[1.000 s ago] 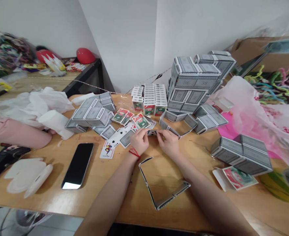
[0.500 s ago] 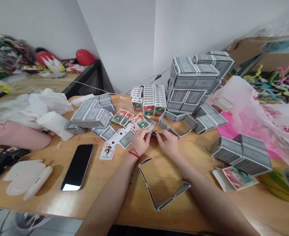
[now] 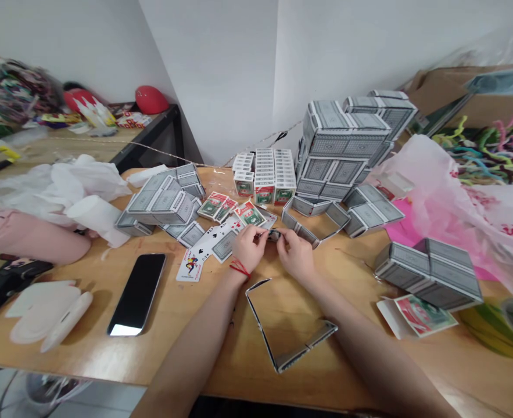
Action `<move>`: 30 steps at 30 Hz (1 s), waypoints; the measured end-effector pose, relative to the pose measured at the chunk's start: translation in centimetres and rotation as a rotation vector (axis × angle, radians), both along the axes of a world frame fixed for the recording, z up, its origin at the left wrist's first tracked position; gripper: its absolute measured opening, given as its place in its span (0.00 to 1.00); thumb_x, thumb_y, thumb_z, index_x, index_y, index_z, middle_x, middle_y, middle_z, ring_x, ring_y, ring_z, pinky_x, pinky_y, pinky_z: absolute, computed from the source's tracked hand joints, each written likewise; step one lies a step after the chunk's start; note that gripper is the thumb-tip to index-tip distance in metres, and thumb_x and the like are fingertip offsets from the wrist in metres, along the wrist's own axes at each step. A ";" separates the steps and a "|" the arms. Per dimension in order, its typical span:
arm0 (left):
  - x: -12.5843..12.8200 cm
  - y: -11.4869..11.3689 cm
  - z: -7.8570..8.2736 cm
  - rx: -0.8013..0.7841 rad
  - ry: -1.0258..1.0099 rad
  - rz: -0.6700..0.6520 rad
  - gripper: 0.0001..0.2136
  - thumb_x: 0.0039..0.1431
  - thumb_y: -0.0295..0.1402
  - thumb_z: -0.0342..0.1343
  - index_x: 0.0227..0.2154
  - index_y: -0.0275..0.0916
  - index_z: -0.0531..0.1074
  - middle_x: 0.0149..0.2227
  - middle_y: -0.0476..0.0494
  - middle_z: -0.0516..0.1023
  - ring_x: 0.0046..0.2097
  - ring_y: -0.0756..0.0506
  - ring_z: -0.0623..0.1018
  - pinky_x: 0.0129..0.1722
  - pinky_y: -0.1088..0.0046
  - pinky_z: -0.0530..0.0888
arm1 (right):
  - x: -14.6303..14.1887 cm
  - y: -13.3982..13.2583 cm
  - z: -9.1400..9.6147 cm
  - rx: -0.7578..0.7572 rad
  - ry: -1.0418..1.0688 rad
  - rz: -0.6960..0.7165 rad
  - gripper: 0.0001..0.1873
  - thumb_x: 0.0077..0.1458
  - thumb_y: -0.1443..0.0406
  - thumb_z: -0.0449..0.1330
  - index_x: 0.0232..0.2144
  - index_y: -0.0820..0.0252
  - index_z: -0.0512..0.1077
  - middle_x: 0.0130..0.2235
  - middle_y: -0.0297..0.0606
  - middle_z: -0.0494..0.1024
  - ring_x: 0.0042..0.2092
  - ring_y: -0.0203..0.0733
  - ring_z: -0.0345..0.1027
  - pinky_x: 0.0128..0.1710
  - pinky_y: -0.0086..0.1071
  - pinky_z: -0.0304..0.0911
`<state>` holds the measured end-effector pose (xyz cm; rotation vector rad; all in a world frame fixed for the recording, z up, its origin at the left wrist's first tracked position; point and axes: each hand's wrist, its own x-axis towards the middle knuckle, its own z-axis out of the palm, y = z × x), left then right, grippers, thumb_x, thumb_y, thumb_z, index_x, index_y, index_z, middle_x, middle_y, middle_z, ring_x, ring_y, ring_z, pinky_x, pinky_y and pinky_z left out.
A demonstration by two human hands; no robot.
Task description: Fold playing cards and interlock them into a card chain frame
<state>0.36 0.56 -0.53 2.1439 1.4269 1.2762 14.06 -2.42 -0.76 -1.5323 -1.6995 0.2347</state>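
My left hand [image 3: 248,249] and my right hand [image 3: 296,253] meet over the middle of the table, fingers pinched on a small folded playing card [image 3: 273,235]; most of it is hidden by the fingers. Between my forearms lies a strip of joined folded cards [image 3: 268,342], bent into an open angular shape. Loose playing cards [image 3: 199,255], some face up with a joker nearest, are spread left of my left hand. A card box [image 3: 251,213] rests on them. Just beyond my right hand stands an open frame of folded cards [image 3: 317,223].
Stacked blocks of cards [image 3: 343,145] rise at the back right, with more blocks [image 3: 164,200] at left and a pair [image 3: 430,273] at right. Rows of card boxes [image 3: 265,174] stand at the back. A phone [image 3: 137,295] lies left, near a pink roll [image 3: 33,235].
My fingers have shifted slightly around the folded card, and a little more of it shows between them. The strip, loose cards and blocks have stayed put.
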 end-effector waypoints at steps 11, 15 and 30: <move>0.0 0.0 0.4 -0.126 -0.276 -0.025 0.12 0.52 0.34 0.54 0.40 0.38 0.68 0.35 0.43 0.75 0.36 0.50 0.75 0.33 0.77 0.71 | 0.7 1.6 -1.2 -0.212 0.673 0.142 0.10 0.48 0.59 0.55 0.30 0.60 0.69 0.27 0.36 0.74 0.27 0.37 0.66 0.26 0.29 0.61; 0.0 0.0 0.4 -0.227 -0.444 -0.051 0.11 0.54 0.36 0.51 0.37 0.37 0.70 0.33 0.44 0.75 0.35 0.50 0.74 0.33 0.76 0.72 | 0.6 1.8 -1.2 -0.223 0.790 0.099 0.11 0.47 0.57 0.56 0.29 0.59 0.67 0.25 0.34 0.71 0.24 0.35 0.63 0.23 0.29 0.60; 0.3 0.4 0.4 -0.349 -0.493 -0.059 0.08 0.52 0.34 0.52 0.29 0.35 0.71 0.29 0.46 0.76 0.31 0.51 0.73 0.32 0.76 0.70 | 0.5 1.8 -0.7 -0.233 0.809 0.088 0.14 0.43 0.55 0.59 0.27 0.58 0.65 0.24 0.31 0.68 0.23 0.34 0.61 0.23 0.28 0.59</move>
